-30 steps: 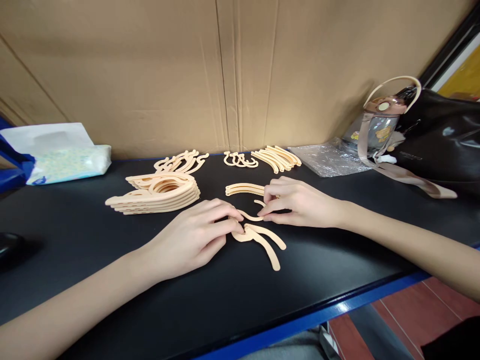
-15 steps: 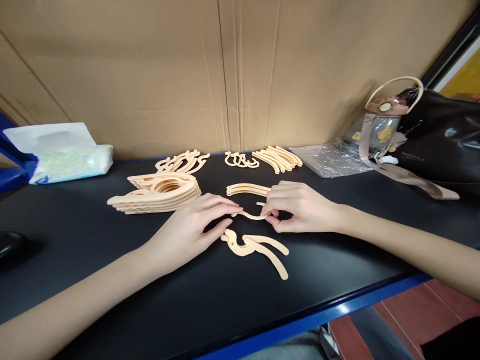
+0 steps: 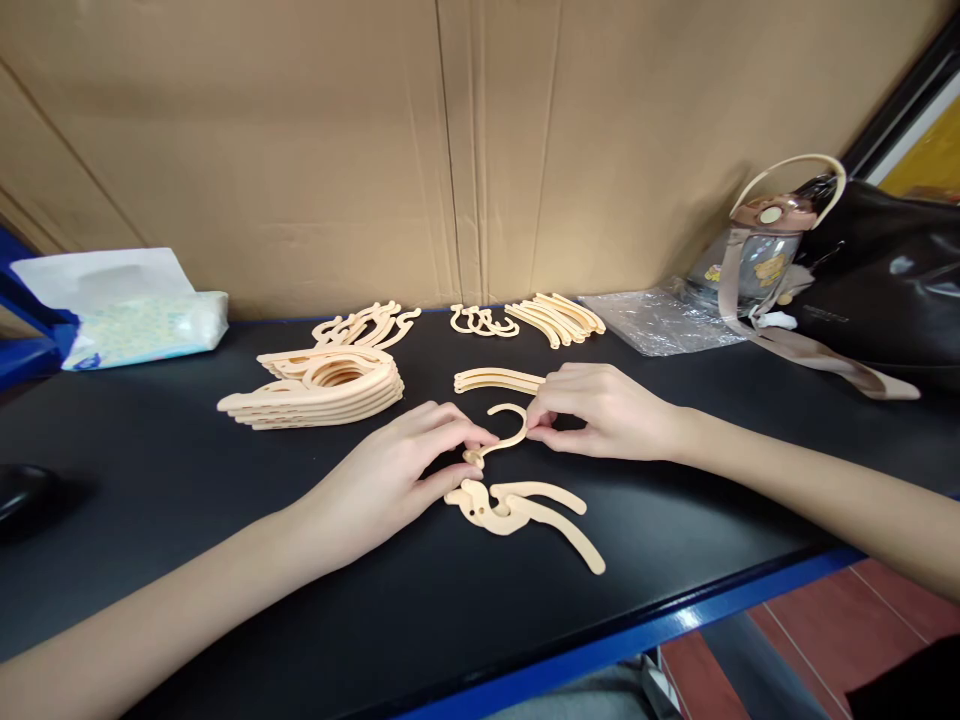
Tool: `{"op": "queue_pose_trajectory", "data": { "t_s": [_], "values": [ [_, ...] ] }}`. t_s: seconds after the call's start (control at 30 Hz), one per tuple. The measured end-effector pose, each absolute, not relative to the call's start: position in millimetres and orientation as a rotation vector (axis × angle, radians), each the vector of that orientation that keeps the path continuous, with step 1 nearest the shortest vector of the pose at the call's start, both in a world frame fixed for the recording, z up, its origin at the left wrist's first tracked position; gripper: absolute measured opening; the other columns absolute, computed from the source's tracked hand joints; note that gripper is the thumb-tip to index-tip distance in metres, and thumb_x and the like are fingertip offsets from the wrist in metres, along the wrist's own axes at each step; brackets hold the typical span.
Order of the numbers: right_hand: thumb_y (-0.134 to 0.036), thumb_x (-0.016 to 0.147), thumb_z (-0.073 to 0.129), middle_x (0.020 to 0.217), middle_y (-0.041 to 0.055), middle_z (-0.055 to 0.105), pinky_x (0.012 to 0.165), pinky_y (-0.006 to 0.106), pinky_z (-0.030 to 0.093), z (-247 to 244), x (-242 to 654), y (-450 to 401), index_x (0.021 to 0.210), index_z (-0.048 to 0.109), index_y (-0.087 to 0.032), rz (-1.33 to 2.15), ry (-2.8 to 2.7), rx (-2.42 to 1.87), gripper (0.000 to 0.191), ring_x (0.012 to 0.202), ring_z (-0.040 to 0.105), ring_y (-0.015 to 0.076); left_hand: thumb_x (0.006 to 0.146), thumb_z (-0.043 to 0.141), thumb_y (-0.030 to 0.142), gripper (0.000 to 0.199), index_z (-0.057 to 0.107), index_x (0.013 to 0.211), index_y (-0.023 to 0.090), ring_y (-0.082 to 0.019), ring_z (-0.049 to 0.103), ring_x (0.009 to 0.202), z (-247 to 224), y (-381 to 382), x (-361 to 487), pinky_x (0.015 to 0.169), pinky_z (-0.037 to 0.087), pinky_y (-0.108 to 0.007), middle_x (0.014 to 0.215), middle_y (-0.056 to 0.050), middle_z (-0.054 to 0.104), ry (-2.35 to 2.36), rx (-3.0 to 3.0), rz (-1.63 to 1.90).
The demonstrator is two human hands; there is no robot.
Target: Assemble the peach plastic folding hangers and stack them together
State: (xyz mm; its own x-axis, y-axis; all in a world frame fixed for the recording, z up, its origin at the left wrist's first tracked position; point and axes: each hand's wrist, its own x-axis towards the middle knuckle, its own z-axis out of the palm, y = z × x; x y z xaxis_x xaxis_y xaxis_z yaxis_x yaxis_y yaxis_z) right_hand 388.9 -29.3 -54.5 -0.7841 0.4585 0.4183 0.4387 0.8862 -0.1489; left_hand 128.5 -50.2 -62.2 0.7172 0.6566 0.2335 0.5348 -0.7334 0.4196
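Observation:
A cream hanger hook (image 3: 513, 438) is pinched between my two hands. My left hand (image 3: 420, 455) holds its lower end between thumb and fingers, and my right hand (image 3: 581, 410) grips the outside of its curve. Just below lies a partly joined folding hanger (image 3: 499, 512), its two arms pointing right. My left thumb is close to its left end; whether they touch I cannot tell. Behind the right hand are hanger arms (image 3: 495, 380), their right ends hidden. To the left rests a stack of folded hangers (image 3: 322, 400).
Along the cardboard wall (image 3: 300, 150) lie loose hooks (image 3: 484, 321), slim arms (image 3: 559, 318) and more hanger pieces (image 3: 364, 325). A tissue pack (image 3: 146, 320) is at left, with a black mouse (image 3: 26, 495) nearer. Plastic film (image 3: 660, 315), a bottle (image 3: 772, 250) and a black bag (image 3: 885, 290) occupy the right.
The hook has turned so its curve faces up into view, and its lower end has come nearer. The partly joined hanger has shifted slightly right and towards me.

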Motion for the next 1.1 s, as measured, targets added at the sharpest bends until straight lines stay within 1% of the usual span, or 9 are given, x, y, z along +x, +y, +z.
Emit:
{"op": "queue_pose_trajectory", "data": {
  "t_s": [0.17, 0.3, 0.37, 0.5, 0.67, 0.77, 0.87, 1.03, 1.1],
  "values": [
    [-0.039, 0.089, 0.063, 0.063, -0.0017, 0.058, 0.058, 0.023, 0.036, -49.5, 388.1, -38.3, 0.071, 0.061, -0.016, 0.322, -2.653, -0.640, 0.029, 0.060, 0.052, 0.0105, 0.091, 0.058, 0.036, 0.019, 0.064, 0.106, 0.026, -0.015, 0.058, 0.079, -61.2, -52.9, 131.8, 0.065, 0.045, -0.024, 0.084, 0.001, 0.061, 0.977, 2.556, 0.574],
    [-0.050, 0.077, 0.073, 0.076, -0.0009, 0.059, 0.060, 0.023, 0.037, -46.1, 383.8, -48.4, 0.080, 0.063, -0.017, 0.439, -2.729, -0.623, 0.035, 0.067, 0.054, 0.0112, 0.089, 0.061, 0.039, 0.019, 0.064, 0.103, 0.026, -0.014, 0.057, 0.075, -61.1, -51.9, 131.4, 0.062, 0.043, -0.023, 0.082, 0.002, 0.061, 0.995, 2.531, 0.574],
    [-0.048, 0.076, 0.074, 0.080, -0.0008, 0.059, 0.060, 0.023, 0.037, -45.6, 381.4, -52.3, 0.083, 0.063, -0.017, 0.428, -2.755, -0.624, 0.033, 0.069, 0.053, 0.0113, 0.092, 0.057, 0.037, 0.018, 0.064, 0.104, 0.027, -0.014, 0.057, 0.077, -61.6, -51.7, 130.7, 0.065, 0.043, -0.022, 0.084, 0.002, 0.061, 0.979, 2.539, 0.571],
    [-0.037, 0.084, 0.070, 0.078, -0.0011, 0.058, 0.060, 0.023, 0.036, -45.1, 379.1, -54.6, 0.084, 0.064, -0.016, 0.407, -2.781, -0.593, 0.021, 0.071, 0.053, 0.0111, 0.097, 0.048, 0.032, 0.018, 0.064, 0.105, 0.028, -0.013, 0.058, 0.085, -61.9, -51.7, 129.3, 0.073, 0.043, -0.022, 0.093, 0.002, 0.063, 0.949, 2.571, 0.560],
    [-0.028, 0.089, 0.064, 0.074, -0.0007, 0.060, 0.063, 0.023, 0.037, -44.7, 379.9, -52.0, 0.082, 0.066, -0.016, 0.391, -2.771, -0.571, 0.014, 0.071, 0.054, 0.0112, 0.097, 0.049, 0.029, 0.017, 0.063, 0.106, 0.027, -0.012, 0.057, 0.085, -60.3, -52.9, 128.3, 0.073, 0.042, -0.021, 0.094, 0.002, 0.061, 0.970, 2.602, 0.518],
    [-0.026, 0.089, 0.064, 0.071, -0.0011, 0.059, 0.062, 0.023, 0.037, -45.2, 380.9, -51.7, 0.081, 0.068, -0.016, 0.395, -2.765, -0.567, 0.014, 0.068, 0.054, 0.0105, 0.096, 0.051, 0.029, 0.015, 0.063, 0.105, 0.026, -0.012, 0.056, 0.081, -60.3, -53.5, 128.3, 0.070, 0.041, -0.020, 0.090, 0.003, 0.059, 0.950, 2.608, 0.494],
    [-0.026, 0.089, 0.064, 0.069, -0.0017, 0.059, 0.061, 0.022, 0.036, -46.1, 381.9, -51.4, 0.082, 0.069, -0.016, 0.396, -2.757, -0.569, 0.014, 0.065, 0.053, 0.0097, 0.097, 0.049, 0.027, 0.016, 0.064, 0.104, 0.026, -0.012, 0.057, 0.085, -60.9, -53.2, 128.2, 0.072, 0.041, -0.020, 0.093, 0.002, 0.060, 0.922, 2.614, 0.502],
    [-0.029, 0.092, 0.060, 0.074, 0.0000, 0.061, 0.061, 0.022, 0.037, -47.6, 383.2, -50.3, 0.091, 0.071, -0.017, 0.353, -2.769, -0.550, 0.017, 0.068, 0.055, 0.0105, 0.095, 0.052, 0.024, 0.018, 0.067, 0.104, 0.028, -0.011, 0.057, 0.088, -60.0, -51.3, 128.5, 0.074, 0.042, -0.020, 0.098, 0.002, 0.058, 0.880, 2.616, 0.509],
    [-0.029, 0.093, 0.059, 0.076, 0.0003, 0.062, 0.062, 0.022, 0.038, -48.0, 382.6, -50.3, 0.093, 0.071, -0.017, 0.357, -2.770, -0.546, 0.017, 0.068, 0.056, 0.0106, 0.094, 0.054, 0.023, 0.017, 0.068, 0.103, 0.027, -0.012, 0.057, 0.092, -59.3, -50.8, 129.3, 0.078, 0.042, -0.021, 0.100, 0.002, 0.058, 0.881, 2.618, 0.521]
  ]
}}
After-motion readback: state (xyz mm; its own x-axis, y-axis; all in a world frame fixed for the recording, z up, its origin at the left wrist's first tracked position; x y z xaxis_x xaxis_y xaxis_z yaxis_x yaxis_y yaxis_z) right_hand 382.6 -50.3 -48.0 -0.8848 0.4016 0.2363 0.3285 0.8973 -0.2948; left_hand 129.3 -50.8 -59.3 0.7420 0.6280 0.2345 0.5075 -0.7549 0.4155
